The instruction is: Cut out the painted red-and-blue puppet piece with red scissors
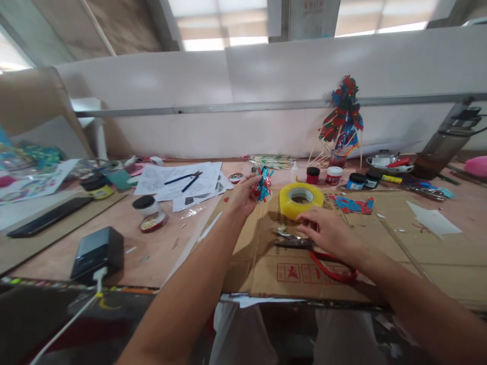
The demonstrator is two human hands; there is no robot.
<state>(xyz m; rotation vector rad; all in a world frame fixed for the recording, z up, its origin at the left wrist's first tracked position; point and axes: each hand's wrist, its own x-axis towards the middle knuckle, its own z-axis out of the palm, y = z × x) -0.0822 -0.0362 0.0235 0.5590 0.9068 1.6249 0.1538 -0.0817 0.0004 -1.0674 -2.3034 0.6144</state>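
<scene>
My left hand is closed on a small shiny red and blue cutout, holding it up above the cardboard; its full shape is partly hidden by my fingers. My right hand has its thumb and index finger apart, with nothing visible between them. It hovers at the front edge of a yellow tape roll; whether it touches the roll I cannot tell. Just below that hand lie scissors with red handles, their blades pointing left. Another red and blue cutout lies flat right of the tape.
Paint jars and a white glue bottle line the back. Behind them stands a red, blue and green figure on sticks. Pliers rest on drawings at left, near a black power bank. A dark bottle stands far right.
</scene>
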